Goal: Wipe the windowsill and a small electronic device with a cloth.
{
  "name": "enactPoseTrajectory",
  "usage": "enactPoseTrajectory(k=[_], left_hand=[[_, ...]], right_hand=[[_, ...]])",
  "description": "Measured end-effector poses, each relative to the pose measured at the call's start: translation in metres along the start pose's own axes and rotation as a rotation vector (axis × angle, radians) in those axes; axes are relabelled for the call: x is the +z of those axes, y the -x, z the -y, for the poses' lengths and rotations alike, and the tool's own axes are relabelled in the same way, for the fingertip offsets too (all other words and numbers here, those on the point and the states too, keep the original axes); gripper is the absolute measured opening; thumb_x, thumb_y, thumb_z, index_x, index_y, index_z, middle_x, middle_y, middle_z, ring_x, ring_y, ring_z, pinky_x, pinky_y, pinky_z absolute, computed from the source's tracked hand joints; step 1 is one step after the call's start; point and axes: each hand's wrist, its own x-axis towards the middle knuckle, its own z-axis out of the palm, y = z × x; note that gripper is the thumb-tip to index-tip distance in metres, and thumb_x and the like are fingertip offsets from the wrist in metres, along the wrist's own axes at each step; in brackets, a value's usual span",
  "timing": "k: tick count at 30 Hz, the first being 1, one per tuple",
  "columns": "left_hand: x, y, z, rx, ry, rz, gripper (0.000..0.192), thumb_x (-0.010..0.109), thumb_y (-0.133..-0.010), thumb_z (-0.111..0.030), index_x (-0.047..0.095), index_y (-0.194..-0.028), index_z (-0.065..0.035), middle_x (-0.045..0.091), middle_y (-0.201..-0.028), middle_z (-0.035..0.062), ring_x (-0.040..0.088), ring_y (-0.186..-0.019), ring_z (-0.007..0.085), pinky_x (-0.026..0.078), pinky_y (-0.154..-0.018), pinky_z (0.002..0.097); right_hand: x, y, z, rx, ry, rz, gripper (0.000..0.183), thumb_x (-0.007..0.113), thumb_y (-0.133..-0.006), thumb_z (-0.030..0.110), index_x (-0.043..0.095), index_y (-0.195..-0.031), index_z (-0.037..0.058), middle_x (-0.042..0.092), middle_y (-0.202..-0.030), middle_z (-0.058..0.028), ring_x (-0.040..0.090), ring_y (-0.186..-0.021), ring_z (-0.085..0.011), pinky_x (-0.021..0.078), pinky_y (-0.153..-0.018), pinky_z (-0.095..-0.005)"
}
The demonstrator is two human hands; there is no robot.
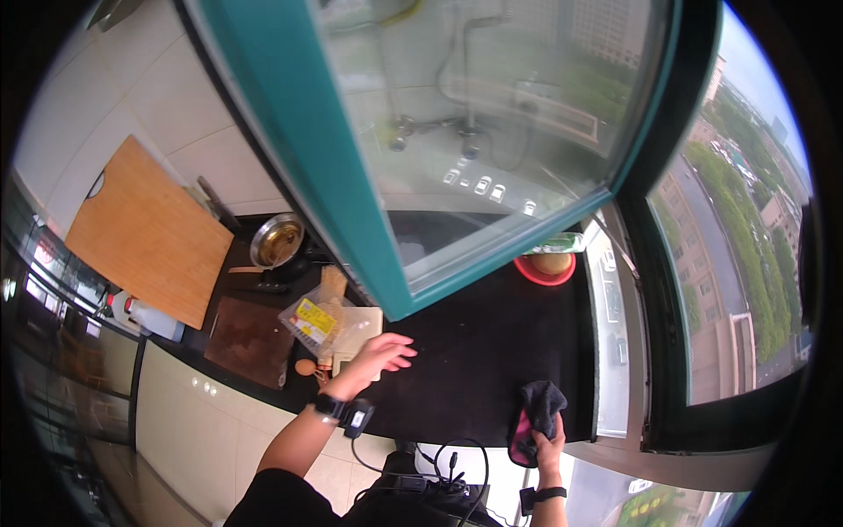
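Note:
In my right hand is a folded cloth, dark grey with a pink side, at the front right of the black countertop. Part of the cloth hangs past the counter's front edge. My left hand holds nothing, its fingers apart, above the right side of a pale, flat, boxy item that it partly covers. Beside that lies a clear plastic bag with a yellow label bearing writing. Below the bag, a round brown item rests near my left wrist.
A teal-framed window sash swings in over the counter. A red bowl with a round tan item stands at the back right, near a green-and-clear package. Leftward are a metal bowl, a brown board and a leaning wooden cutting board.

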Motion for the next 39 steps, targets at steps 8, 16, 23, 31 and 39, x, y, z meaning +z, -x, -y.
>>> enactPoseTrajectory(k=[8, 16, 23, 31, 39], left_hand=[[-0.114, 0.061, 0.072, 0.226, -0.012, -1.119, 0.042, 0.062, -0.093, -0.018, 0.044, -0.129, -0.0034, 0.055, -0.119, 0.0136, 0.057, -0.102, 0.0177, 0.047, -0.086, 0.0303], [-0.164, 0.039, 0.11, 0.068, 0.446, -0.768, 0.032, 0.058, -0.095, -0.023, 0.052, -0.117, -0.0006, 0.063, -0.108, 0.0143, 0.068, -0.084, 0.0272, 0.054, -0.073, 0.038], [-0.15, 0.051, 0.1, 0.097, 0.449, -0.73, 0.026, 0.058, -0.095, -0.019, 0.055, -0.113, 0.0, 0.064, -0.101, 0.0108, 0.067, -0.08, 0.0222, 0.053, -0.064, 0.0308], [-0.127, 0.071, 0.053, -0.012, 0.261, -0.409, 0.023, 0.055, -0.098, -0.016, 0.056, -0.114, 0.0002, 0.066, -0.107, 0.014, 0.068, -0.094, 0.024, 0.055, -0.078, 0.0364], [0.003, -0.031, 0.011, -0.055, 0.266, 0.129, 0.026, 0.054, -0.098, -0.018, 0.057, -0.116, 0.0, 0.067, -0.108, 0.0118, 0.068, -0.095, 0.0236, 0.055, -0.083, 0.0352]], right_hand=[[0.007, 0.003, 0.02, 0.028, -0.086, 0.013, 0.071, 0.058, -0.069, -0.007, 0.044, -0.138, -0.0021, 0.06, -0.119, -0.0079, 0.057, -0.108, -0.0184, 0.0405, -0.098, -0.0275], [0.01, 0.001, 0.015, 0.037, -0.099, 0.0, 0.075, 0.059, -0.069, -0.01, 0.04, -0.142, -0.0015, 0.06, -0.122, -0.0098, 0.057, -0.109, -0.0207, 0.0417, -0.098, -0.029], [0.003, 0.008, 0.02, 0.071, -0.117, -0.067, 0.076, 0.061, -0.069, -0.008, 0.039, -0.142, -0.0023, 0.059, -0.122, -0.0111, 0.057, -0.11, -0.0213, 0.0424, -0.098, -0.03], [0.015, 0.007, 0.028, 0.007, -0.004, -0.062, 0.073, 0.065, -0.071, -0.005, 0.042, -0.14, -0.0018, 0.06, -0.124, -0.0118, 0.057, -0.114, -0.0203, 0.0409, -0.101, -0.0297], [0.002, 0.006, 0.011, -0.022, -0.086, -0.064, 0.071, 0.065, -0.072, -0.004, 0.043, -0.139, -0.0012, 0.058, -0.127, -0.0104, 0.055, -0.116, -0.0183, 0.0405, -0.102, -0.0293]])
